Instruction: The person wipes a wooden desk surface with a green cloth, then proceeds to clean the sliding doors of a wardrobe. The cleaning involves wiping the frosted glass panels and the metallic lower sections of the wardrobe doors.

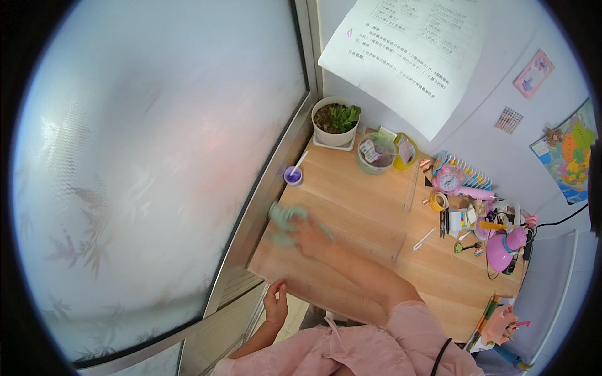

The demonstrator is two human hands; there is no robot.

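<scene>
My right hand (308,237), blurred by motion, presses a pale green cloth (285,219) onto the wooden desk (357,200) near its left edge. The fingers are smeared, but the cloth bunches under and around them. Off the desk's near left corner, my left hand (275,304) hangs with its fingers loosely bent and a gap at the thumb; I see nothing in it. Close beyond the cloth stands a small cup (293,176) of purple stuff with a white stick in it.
A potted plant (336,122) stands at the far left corner beside a frosted glass panel (157,163). Next to it is a clear round tub (375,153). On the right are a pink clock (448,180), pens, a purple lamp (500,250) and a white plastic stick (424,239).
</scene>
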